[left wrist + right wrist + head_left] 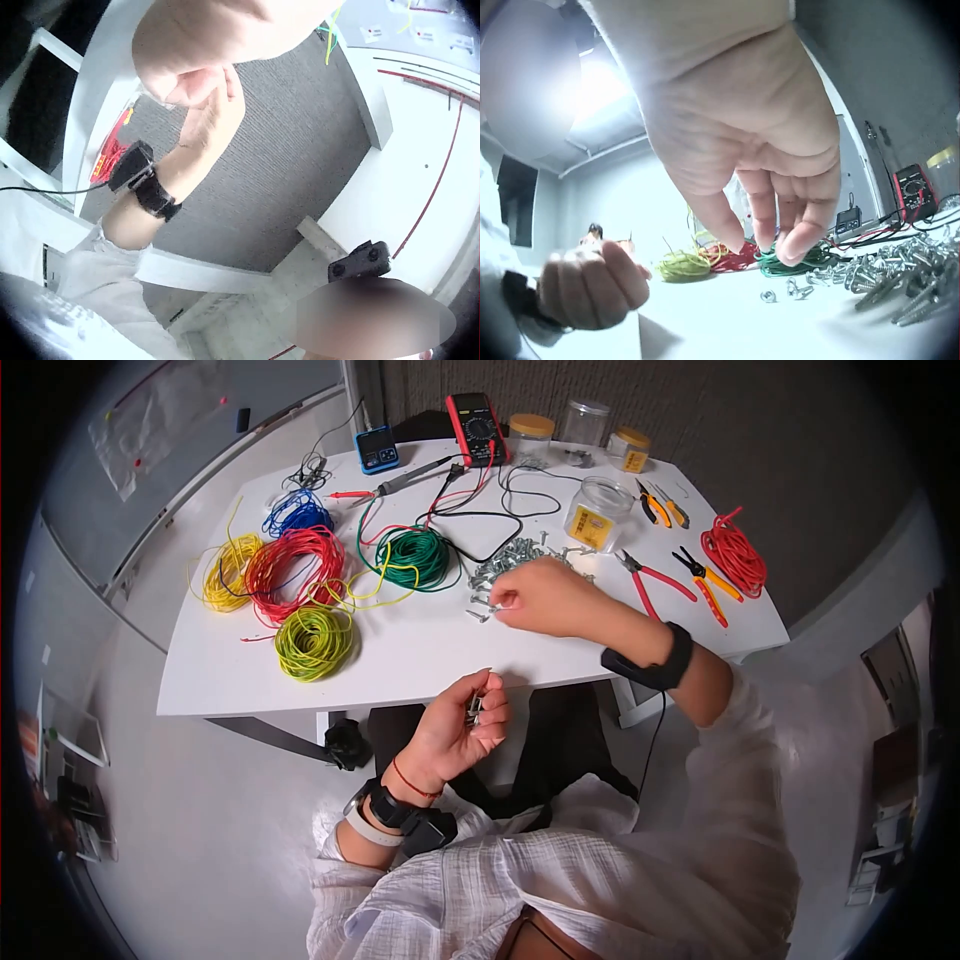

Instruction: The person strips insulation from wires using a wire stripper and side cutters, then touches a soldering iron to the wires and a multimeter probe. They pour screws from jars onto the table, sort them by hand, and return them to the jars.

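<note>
Loose silver screws (510,560) lie in a pile on the white table. At the pile's near edge, my right hand (550,598) reaches down with bent fingers. In the right wrist view its thumb and fingertips hang apart, just above a few stray screws (799,289), with nothing visible between them. Closer to my body, past the table's front edge, my left hand (462,722) is turned palm up. Its fingers curl round several screws (474,708). In the left wrist view the back of that hand hides what it holds.
Wire coils in red (295,575), green (415,558), yellow-green (313,643) and blue (298,513) lie at left. An opened jar (598,515) stands behind the pile. Pliers (655,582), wire strippers (708,585) and a red coil (735,555) lie right. A multimeter (478,430) stands at the back.
</note>
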`<control>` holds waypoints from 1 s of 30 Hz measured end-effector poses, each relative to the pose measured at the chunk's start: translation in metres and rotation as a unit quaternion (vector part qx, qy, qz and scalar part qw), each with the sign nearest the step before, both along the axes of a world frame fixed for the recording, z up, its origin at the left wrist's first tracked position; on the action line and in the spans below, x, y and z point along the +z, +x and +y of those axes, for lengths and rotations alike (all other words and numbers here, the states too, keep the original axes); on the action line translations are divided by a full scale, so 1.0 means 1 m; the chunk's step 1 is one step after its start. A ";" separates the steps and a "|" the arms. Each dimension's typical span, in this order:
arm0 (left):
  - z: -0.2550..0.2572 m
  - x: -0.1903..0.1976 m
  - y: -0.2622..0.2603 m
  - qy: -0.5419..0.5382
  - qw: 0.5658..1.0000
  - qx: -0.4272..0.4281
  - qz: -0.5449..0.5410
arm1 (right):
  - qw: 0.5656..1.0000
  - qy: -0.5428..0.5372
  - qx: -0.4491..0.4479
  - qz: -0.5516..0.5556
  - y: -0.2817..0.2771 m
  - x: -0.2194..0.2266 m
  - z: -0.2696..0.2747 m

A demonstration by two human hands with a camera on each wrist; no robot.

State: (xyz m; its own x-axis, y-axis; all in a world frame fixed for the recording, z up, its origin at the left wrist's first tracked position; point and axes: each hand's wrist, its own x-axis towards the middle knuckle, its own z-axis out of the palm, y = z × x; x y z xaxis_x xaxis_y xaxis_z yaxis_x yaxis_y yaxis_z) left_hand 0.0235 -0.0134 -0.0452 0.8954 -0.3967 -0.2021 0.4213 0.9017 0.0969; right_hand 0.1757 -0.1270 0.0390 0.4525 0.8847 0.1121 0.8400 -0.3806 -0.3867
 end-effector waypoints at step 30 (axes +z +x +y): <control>0.007 0.012 0.000 0.014 0.992 0.118 -0.041 | 0.993 0.072 -0.084 0.027 0.021 -0.039 -0.014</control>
